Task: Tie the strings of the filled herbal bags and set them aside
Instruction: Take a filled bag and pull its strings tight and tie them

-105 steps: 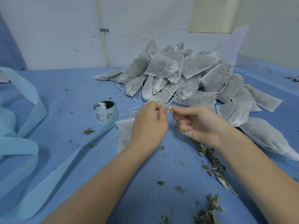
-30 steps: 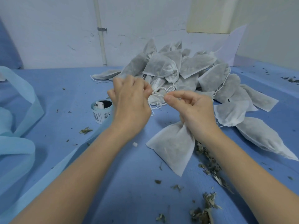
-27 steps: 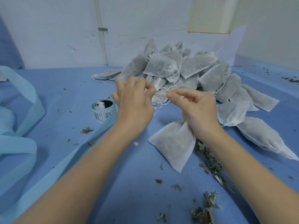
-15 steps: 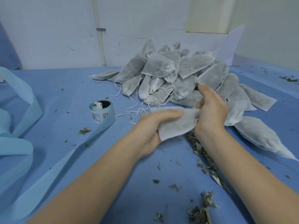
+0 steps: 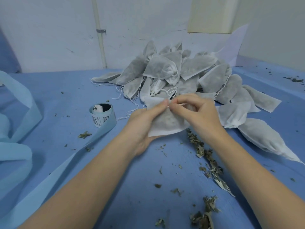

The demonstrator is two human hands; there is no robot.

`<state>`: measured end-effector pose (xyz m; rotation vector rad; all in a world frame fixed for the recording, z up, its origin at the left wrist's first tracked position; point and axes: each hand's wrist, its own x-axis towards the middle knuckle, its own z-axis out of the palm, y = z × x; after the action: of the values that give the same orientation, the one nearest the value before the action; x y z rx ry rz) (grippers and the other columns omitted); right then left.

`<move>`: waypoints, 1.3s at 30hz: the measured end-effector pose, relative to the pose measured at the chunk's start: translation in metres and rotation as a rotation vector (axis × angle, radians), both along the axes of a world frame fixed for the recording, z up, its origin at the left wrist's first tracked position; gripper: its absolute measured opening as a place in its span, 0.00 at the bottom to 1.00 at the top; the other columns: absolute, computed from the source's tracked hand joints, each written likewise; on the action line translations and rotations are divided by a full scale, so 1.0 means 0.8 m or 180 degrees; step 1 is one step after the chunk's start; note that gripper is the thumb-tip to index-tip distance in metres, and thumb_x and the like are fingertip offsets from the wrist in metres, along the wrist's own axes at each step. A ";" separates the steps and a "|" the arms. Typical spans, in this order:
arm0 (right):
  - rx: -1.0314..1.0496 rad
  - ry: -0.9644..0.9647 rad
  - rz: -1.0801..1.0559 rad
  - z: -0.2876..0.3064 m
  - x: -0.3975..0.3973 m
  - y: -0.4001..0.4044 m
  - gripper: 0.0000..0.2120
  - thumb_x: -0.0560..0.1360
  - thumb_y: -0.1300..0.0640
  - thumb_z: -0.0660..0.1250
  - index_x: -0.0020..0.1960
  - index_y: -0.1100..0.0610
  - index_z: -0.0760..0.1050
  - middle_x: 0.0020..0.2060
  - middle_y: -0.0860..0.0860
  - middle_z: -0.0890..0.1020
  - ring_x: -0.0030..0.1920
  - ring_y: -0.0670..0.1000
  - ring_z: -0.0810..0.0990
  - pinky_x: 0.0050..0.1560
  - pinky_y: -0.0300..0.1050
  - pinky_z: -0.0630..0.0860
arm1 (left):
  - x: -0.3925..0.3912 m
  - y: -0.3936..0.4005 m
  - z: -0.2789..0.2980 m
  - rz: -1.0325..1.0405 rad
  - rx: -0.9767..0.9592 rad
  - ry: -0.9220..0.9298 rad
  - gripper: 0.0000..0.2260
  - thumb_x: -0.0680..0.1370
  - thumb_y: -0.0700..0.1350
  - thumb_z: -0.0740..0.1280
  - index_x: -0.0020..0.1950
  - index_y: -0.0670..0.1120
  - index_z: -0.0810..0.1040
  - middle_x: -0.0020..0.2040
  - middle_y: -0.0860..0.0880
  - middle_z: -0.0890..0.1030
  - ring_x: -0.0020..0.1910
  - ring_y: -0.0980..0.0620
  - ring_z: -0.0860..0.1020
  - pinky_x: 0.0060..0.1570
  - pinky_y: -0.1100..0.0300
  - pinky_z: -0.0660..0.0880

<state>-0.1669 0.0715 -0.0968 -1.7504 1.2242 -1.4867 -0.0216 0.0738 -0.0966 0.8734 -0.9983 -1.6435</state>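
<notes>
While my left hand (image 5: 142,124) cradles the filled herbal bag (image 5: 166,121) above the bench (image 5: 135,187) before the pile (image 5: 181,76), right hand (image 5: 196,111) fingers (image 5: 175,104) clamped on its string (image 5: 177,104), a hasty pull could spill herbs.

Two bare forearms in view, entering from bottom edge. No sleeves, cuffs or gloves anywhere up to frame edge. Left hand (image 5: 142,128) bare: no ring, watch or band at wrist. Right hand (image 5: 198,113) same: bare fingers, bare wrist. Nails short, unpainted where visible. No marks, tape or plasters seen on either arm. Rest of body out of frame.
</notes>
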 end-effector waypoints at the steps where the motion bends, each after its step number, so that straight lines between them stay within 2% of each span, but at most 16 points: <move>1: -0.0020 0.0109 -0.0005 -0.001 0.000 0.000 0.05 0.71 0.63 0.73 0.40 0.53 0.83 0.44 0.46 0.82 0.47 0.41 0.78 0.51 0.33 0.71 | 0.001 -0.002 -0.001 0.0130 0.0009 -0.0105 0.10 0.76 0.43 0.67 0.52 0.37 0.80 0.42 0.45 0.85 0.39 0.51 0.83 0.40 0.59 0.81; 4: -0.0068 0.0357 -0.0046 -0.004 0.002 -0.001 0.04 0.72 0.61 0.73 0.42 0.53 0.83 0.46 0.46 0.81 0.48 0.39 0.77 0.53 0.30 0.69 | 0.003 -0.006 -0.004 0.0366 -0.0173 -0.0447 0.08 0.79 0.41 0.63 0.48 0.38 0.79 0.40 0.45 0.83 0.35 0.53 0.82 0.39 0.62 0.79; 8: 0.0025 0.0494 0.0091 -0.003 0.010 -0.004 0.06 0.74 0.59 0.70 0.44 0.48 0.81 0.52 0.45 0.79 0.54 0.37 0.75 0.56 0.27 0.66 | 0.008 -0.007 -0.003 0.0731 -0.0430 -0.0869 0.10 0.80 0.40 0.61 0.50 0.36 0.79 0.46 0.40 0.82 0.43 0.47 0.81 0.50 0.55 0.77; 10: 0.0269 0.0148 0.0358 0.000 0.016 -0.009 0.07 0.78 0.56 0.65 0.50 0.46 0.81 0.56 0.45 0.78 0.58 0.37 0.74 0.61 0.29 0.66 | 0.016 -0.010 0.001 0.0955 -0.0493 -0.0972 0.09 0.81 0.40 0.61 0.49 0.38 0.79 0.46 0.41 0.82 0.44 0.46 0.81 0.51 0.53 0.76; 12: 0.0604 -0.0566 0.0537 0.004 0.025 -0.016 0.10 0.80 0.55 0.61 0.57 0.43 0.77 0.60 0.46 0.77 0.61 0.43 0.75 0.65 0.40 0.69 | 0.028 -0.016 0.005 0.1263 -0.0486 -0.0994 0.09 0.80 0.41 0.61 0.50 0.38 0.80 0.47 0.41 0.82 0.45 0.44 0.81 0.49 0.52 0.76; 14: 0.0871 -0.0853 0.0534 0.005 0.034 -0.028 0.13 0.80 0.59 0.61 0.62 0.48 0.74 0.60 0.48 0.78 0.59 0.47 0.78 0.65 0.45 0.73 | 0.042 -0.025 0.011 0.1644 -0.0390 -0.0945 0.10 0.80 0.42 0.63 0.52 0.37 0.79 0.47 0.41 0.82 0.47 0.43 0.81 0.49 0.50 0.77; 16: 0.0960 -0.0025 0.0435 0.000 0.046 -0.038 0.17 0.77 0.63 0.64 0.66 0.55 0.74 0.60 0.49 0.79 0.54 0.47 0.80 0.61 0.40 0.75 | 0.058 -0.034 0.019 0.2001 -0.0311 -0.0881 0.08 0.79 0.44 0.64 0.51 0.41 0.78 0.51 0.42 0.81 0.51 0.43 0.80 0.55 0.45 0.76; 18: 0.0899 0.1111 0.0390 -0.005 0.067 -0.046 0.19 0.76 0.61 0.67 0.66 0.56 0.74 0.60 0.48 0.79 0.55 0.45 0.79 0.55 0.30 0.72 | 0.076 -0.041 0.028 0.2347 -0.0307 -0.0918 0.09 0.79 0.46 0.64 0.53 0.41 0.78 0.53 0.41 0.81 0.53 0.42 0.80 0.57 0.43 0.76; 21: 0.0721 0.1887 0.0497 -0.008 0.105 -0.059 0.23 0.73 0.56 0.71 0.67 0.58 0.73 0.58 0.52 0.80 0.56 0.47 0.78 0.51 0.31 0.69 | 0.104 -0.048 0.038 0.2911 -0.0371 -0.1254 0.12 0.78 0.49 0.63 0.52 0.41 0.77 0.50 0.45 0.81 0.52 0.43 0.80 0.55 0.50 0.76; 24: 0.0666 0.1851 0.0678 -0.008 0.134 -0.070 0.32 0.69 0.52 0.76 0.70 0.57 0.70 0.59 0.50 0.78 0.52 0.47 0.77 0.49 0.32 0.67 | 0.131 -0.053 0.039 0.3277 -0.0356 -0.1639 0.14 0.79 0.51 0.62 0.53 0.41 0.76 0.50 0.47 0.79 0.53 0.44 0.78 0.51 0.57 0.73; 26: 0.0609 0.1699 0.0766 -0.010 0.145 -0.075 0.34 0.68 0.51 0.77 0.70 0.55 0.70 0.56 0.47 0.78 0.45 0.45 0.76 0.45 0.30 0.67 | 0.140 -0.056 0.038 0.3239 -0.0294 -0.1640 0.14 0.79 0.51 0.62 0.55 0.41 0.76 0.51 0.46 0.79 0.54 0.43 0.78 0.55 0.54 0.75; 31: 0.0437 0.1634 0.0896 -0.015 0.158 -0.081 0.23 0.66 0.52 0.78 0.60 0.53 0.78 0.42 0.39 0.78 0.32 0.35 0.71 0.35 0.27 0.66 | 0.139 -0.060 0.038 0.2913 -0.0087 -0.1597 0.12 0.78 0.50 0.63 0.54 0.42 0.75 0.54 0.44 0.79 0.53 0.41 0.79 0.54 0.45 0.77; 33: 0.0502 0.1536 0.0935 -0.017 0.161 -0.084 0.17 0.67 0.54 0.78 0.53 0.51 0.77 0.30 0.34 0.76 0.30 0.32 0.72 0.33 0.26 0.66 | 0.138 -0.060 0.037 0.2833 -0.0034 -0.1546 0.11 0.78 0.50 0.63 0.54 0.42 0.75 0.55 0.43 0.79 0.53 0.40 0.78 0.54 0.45 0.77; 34: 0.0553 0.1503 0.0923 -0.017 0.164 -0.085 0.19 0.66 0.53 0.78 0.54 0.50 0.76 0.29 0.34 0.75 0.31 0.33 0.72 0.33 0.26 0.66 | 0.138 -0.061 0.036 0.2844 -0.0039 -0.1570 0.10 0.78 0.49 0.63 0.51 0.43 0.74 0.54 0.44 0.79 0.53 0.40 0.78 0.55 0.45 0.76; 37: 0.0592 0.1565 0.0786 -0.021 0.170 -0.089 0.29 0.66 0.51 0.77 0.62 0.54 0.69 0.47 0.42 0.78 0.44 0.42 0.75 0.40 0.32 0.66 | 0.140 -0.059 0.034 0.2958 -0.0161 -0.1989 0.12 0.79 0.51 0.61 0.53 0.42 0.74 0.54 0.44 0.78 0.55 0.42 0.77 0.54 0.54 0.73; 39: 0.0557 0.1548 0.0690 -0.024 0.173 -0.088 0.32 0.66 0.52 0.76 0.65 0.55 0.66 0.53 0.45 0.76 0.49 0.46 0.74 0.44 0.35 0.67 | 0.138 -0.058 0.031 0.2952 -0.0233 -0.2269 0.15 0.80 0.51 0.60 0.58 0.41 0.74 0.57 0.43 0.78 0.56 0.42 0.76 0.50 0.56 0.70</move>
<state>-0.0284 0.0010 -0.1161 -2.1125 1.2930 -0.8280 0.0888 0.0271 -0.0717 1.6142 -0.8745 -0.4992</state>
